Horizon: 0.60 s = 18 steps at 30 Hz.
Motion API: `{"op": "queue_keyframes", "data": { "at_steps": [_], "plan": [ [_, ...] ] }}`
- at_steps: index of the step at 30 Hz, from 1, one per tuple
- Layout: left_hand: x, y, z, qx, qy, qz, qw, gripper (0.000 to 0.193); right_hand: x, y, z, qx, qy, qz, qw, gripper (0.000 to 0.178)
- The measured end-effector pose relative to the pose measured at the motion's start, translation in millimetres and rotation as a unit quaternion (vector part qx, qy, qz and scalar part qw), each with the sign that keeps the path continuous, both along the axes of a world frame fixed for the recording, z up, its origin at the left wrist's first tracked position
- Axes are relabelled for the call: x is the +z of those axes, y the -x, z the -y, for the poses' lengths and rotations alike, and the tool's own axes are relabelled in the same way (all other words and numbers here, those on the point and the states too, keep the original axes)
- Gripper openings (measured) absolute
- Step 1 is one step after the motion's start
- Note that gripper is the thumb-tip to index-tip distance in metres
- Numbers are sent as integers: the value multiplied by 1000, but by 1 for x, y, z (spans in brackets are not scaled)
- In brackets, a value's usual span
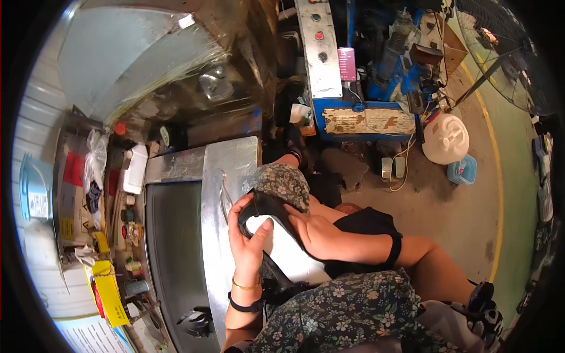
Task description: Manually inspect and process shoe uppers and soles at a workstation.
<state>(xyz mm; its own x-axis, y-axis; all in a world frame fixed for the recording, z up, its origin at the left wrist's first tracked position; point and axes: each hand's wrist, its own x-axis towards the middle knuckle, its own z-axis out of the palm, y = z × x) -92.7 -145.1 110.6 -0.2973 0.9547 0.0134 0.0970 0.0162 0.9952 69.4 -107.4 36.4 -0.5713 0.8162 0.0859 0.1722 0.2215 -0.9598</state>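
Gripping a white piece [288, 250] with a black covering [268, 205], just right of a silver metal panel [234, 156], over the lap.

Left hand [252, 240], near the panel's right edge, holds the covered end, thumb pressed on the white face and fingers around the black; right hand [312, 228], farther right of the panel, holds the covering's other edge, its fingertips partly hidden. Beyond the panel and to its right stands a blue machine [341, 140], then a white jug [445, 141]; left of the panel is a yellow box [113, 294].
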Motion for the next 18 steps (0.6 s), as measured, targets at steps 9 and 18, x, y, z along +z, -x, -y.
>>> {"op": "queue_keyframes", "data": {
  "at_steps": [9,18],
  "plan": [
    [-3,-9,-9,28,16,-82,996,56,19,2,-3,-65,-369,165,912,48],
    [12,-20,-18,41,51,-129,989,54,22,-1,-12,-89,-352,129,923,50]
  ]
}}
